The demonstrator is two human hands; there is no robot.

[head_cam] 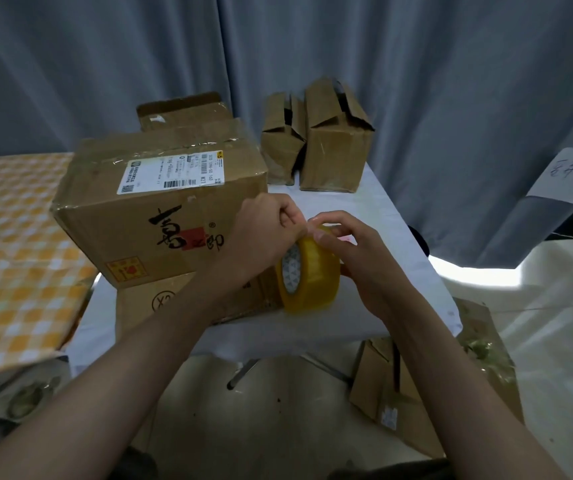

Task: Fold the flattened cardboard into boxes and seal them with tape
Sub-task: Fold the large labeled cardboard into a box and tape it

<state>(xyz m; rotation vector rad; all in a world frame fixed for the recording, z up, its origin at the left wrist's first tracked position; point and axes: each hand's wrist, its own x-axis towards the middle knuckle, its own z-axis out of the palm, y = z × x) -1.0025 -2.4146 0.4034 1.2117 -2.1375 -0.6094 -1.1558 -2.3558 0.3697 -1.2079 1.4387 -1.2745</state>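
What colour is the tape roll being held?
Translucent yellow tape roll, with a white patterned core; head view.

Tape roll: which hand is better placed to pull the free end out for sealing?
Probably the left. The left hand pinches at the top edge of the tape roll, where the end seems to be, while the right hand wraps the roll, steadying it.

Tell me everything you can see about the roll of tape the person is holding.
The tape roll is a wide ring of glossy, yellowish translucent tape around a white core printed with a grey pattern. It stands on edge, core facing left, above the white table's near edge and beside the stacked cardboard boxes. The right hand grips it from the right, fingers curled over the top. The left hand pinches at its top edge, seemingly picking at the tape's end.
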